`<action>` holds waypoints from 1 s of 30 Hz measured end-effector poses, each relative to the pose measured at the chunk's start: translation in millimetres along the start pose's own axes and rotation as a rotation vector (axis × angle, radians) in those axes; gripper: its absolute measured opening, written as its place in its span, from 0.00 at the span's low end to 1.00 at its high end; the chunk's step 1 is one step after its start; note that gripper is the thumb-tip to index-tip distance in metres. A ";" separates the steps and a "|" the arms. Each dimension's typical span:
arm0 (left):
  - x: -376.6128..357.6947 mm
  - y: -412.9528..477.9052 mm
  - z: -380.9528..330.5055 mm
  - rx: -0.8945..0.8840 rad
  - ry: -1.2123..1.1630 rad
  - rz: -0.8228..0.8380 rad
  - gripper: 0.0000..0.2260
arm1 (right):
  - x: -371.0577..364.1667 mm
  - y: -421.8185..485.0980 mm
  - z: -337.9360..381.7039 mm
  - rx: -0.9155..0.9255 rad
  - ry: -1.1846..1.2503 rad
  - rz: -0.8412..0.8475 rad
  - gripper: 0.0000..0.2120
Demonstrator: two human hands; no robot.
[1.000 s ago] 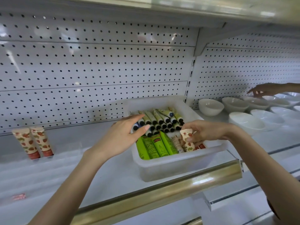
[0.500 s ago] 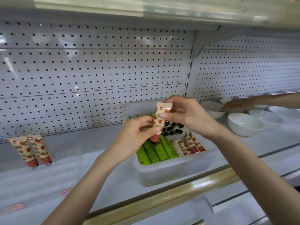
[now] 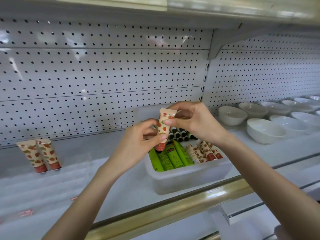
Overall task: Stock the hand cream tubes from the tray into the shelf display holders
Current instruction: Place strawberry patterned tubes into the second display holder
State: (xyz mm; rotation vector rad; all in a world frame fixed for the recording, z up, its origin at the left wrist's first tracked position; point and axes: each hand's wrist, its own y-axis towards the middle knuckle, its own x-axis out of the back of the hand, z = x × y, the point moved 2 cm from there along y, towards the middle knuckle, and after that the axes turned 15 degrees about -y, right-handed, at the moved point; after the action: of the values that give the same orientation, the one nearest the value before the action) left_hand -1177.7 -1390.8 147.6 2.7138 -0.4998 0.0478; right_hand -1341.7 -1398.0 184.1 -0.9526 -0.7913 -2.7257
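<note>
At the far left two strawberry-print tubes [image 3: 39,155] stand cap down, side by side, in the clear holder [image 3: 52,177]. Toward the middle, the left hand [image 3: 138,146] curls its fingers round the lower end of a third strawberry tube [image 3: 163,129], near the red cap, while the right hand [image 3: 194,122] pinches the flat crimped top between thumb and fingers. The tube hangs upright above the tray [image 3: 190,177], clear of the green tubes [image 3: 169,156] and the other strawberry ones lying in it.

The step in hand looks like getting the tube straight before placing it. The next move calls for one hand to let go and the other to carry it well to the left, then slot it cap down just beside the standing pair.

The shelf [image 3: 121,184] is white, with a pegboard back [image 3: 103,75] and a brass-coloured rail [image 3: 173,205] along the front. White bowls [image 3: 265,130] sit at the right.
</note>
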 end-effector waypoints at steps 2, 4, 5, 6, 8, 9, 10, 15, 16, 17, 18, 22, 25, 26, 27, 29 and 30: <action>-0.9 0.1 0.8 0.015 -0.012 0.003 0.07 | -0.3 -1.5 -0.5 -0.007 -0.018 -0.006 0.08; -2.2 0.5 2.1 0.025 -0.018 0.012 0.07 | 3.1 -1.9 -2.3 -0.025 -0.020 0.009 0.07; -2.8 0.7 2.7 0.030 -0.023 0.014 0.07 | 7.2 -0.8 -7.4 -0.050 -0.026 0.020 0.08; -3.0 0.8 3.5 0.035 -0.031 0.010 0.07 | 12.6 0.5 -14.4 -0.092 -0.043 0.028 0.11; -2.1 1.0 4.1 0.034 -0.035 -0.005 0.07 | 24.2 2.2 -37.3 -0.224 -0.145 0.047 0.15; -1.2 1.4 4.1 0.028 -0.029 -0.013 0.08 | 28.8 1.3 -50.8 -0.278 -0.267 0.069 0.15; -0.4 1.6 3.7 0.024 -0.023 -0.021 0.09 | 31.9 -0.4 -64.9 -0.308 -0.454 0.110 0.14; 1.8 2.0 5.2 0.015 0.011 -0.044 0.08 | 16.7 -19.6 -111.0 -0.448 -1.095 0.455 0.23; 2.0 1.8 5.6 0.012 0.019 -0.043 0.08 | 11.7 -22.5 -112.3 -0.463 -1.139 0.515 0.24; 2.4 1.5 5.8 0.011 0.023 -0.044 0.08 | 7.7 -24.0 -113.2 -0.469 -1.160 0.563 0.25; 3.0 1.2 6.2 0.011 0.023 -0.048 0.08 | 5.5 -24.8 -113.9 -0.469 -1.156 0.593 0.25; 6.0 0.9 7.6 0.005 0.011 -0.076 0.08 | 6.8 -26.3 -114.3 -0.465 -1.096 0.593 0.25; 8.0 0.7 6.9 -0.014 0.027 -0.085 0.08 | 6.7 -26.8 -113.0 -0.457 -1.145 0.551 0.31; 8.6 0.3 6.4 -0.016 0.029 -0.088 0.08 | 6.3 -26.8 -113.0 -0.461 -1.158 0.559 0.32; 9.1 -0.1 6.1 -0.017 0.027 -0.092 0.08 | 6.0 -26.7 -113.3 -0.466 -1.162 0.573 0.31; 10.0 -1.4 5.3 -0.017 0.020 -0.101 0.08 | 6.3 -25.8 -114.6 -0.463 -1.122 0.569 0.32; 10.4 -2.1 5.0 -0.018 0.021 -0.106 0.08 | 6.4 -25.4 -114.6 -0.451 -1.079 0.549 0.33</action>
State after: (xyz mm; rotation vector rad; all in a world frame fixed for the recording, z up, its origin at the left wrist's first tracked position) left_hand -1167.4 -1394.4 143.3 2.7150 -0.3485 0.0428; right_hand -1416.0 -1436.4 101.5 -2.3544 0.0729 -1.7880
